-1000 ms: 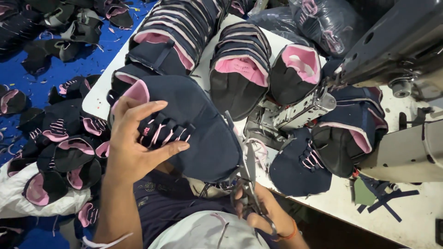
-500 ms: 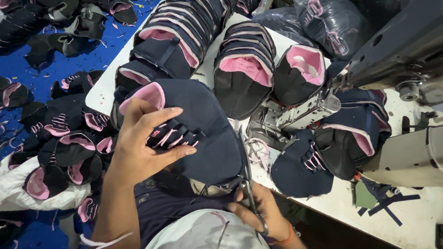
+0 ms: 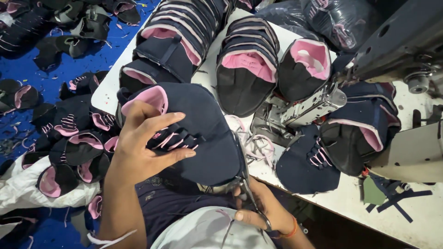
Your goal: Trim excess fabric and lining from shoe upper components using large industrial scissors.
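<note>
My left hand (image 3: pixel 143 147) grips a navy shoe upper (image 3: pixel 207 133) with pink lining and pink laces, holding it over my lap at the table's near edge. Its fingers spread across the laced front. My right hand (image 3: pixel 258 207) is lower, below the upper's edge, closed on a small pair of thread snips (image 3: pixel 247 191) whose blades touch the fabric's rim. Loose pale threads (image 3: pixel 258 143) lie just beyond the upper on the white table (image 3: pixel 106 92).
Rows of stacked navy-and-pink uppers (image 3: pixel 184 32) fill the table's far side. A sewing machine (image 3: pixel 401 41) stands at the right, with more uppers (image 3: pixel 360 133) beneath it. Several uppers (image 3: pixel 74 138) lie heaped on the blue floor at left. Fabric scraps (image 3: pixel 392 193) sit near the right edge.
My left hand has turned the upper slightly and shifted its fingers on the laces. My right hand with the snips has stayed at the upper's lower edge.
</note>
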